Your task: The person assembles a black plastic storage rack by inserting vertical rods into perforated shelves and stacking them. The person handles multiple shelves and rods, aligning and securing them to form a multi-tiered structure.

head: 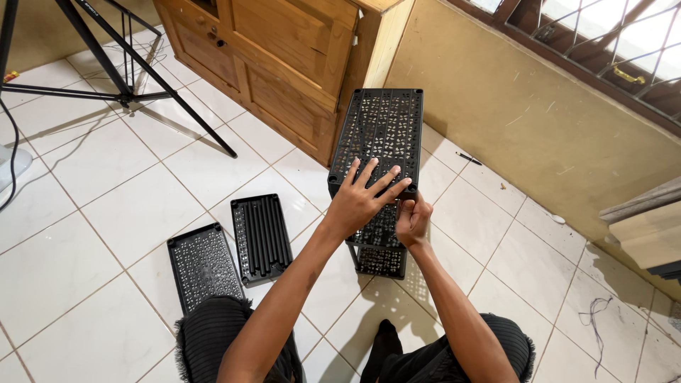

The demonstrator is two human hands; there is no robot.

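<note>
A black plastic rack [383, 128] with perforated shelves stands on the tiled floor in front of me. My left hand [360, 196] lies flat on the near end of its top shelf, fingers spread. Just below that shelf's near corner, my right hand [413, 220] is curled around a black post of the rack. A lower shelf [380, 261] shows beneath my hands.
Two loose black shelf panels lie on the floor at left, one perforated [203, 265], one holding several black tubes [261, 238]. A wooden cabinet [284, 64] stands behind the rack. A black tripod [120, 64] is at far left. A yellow wall [525, 120] runs along the right.
</note>
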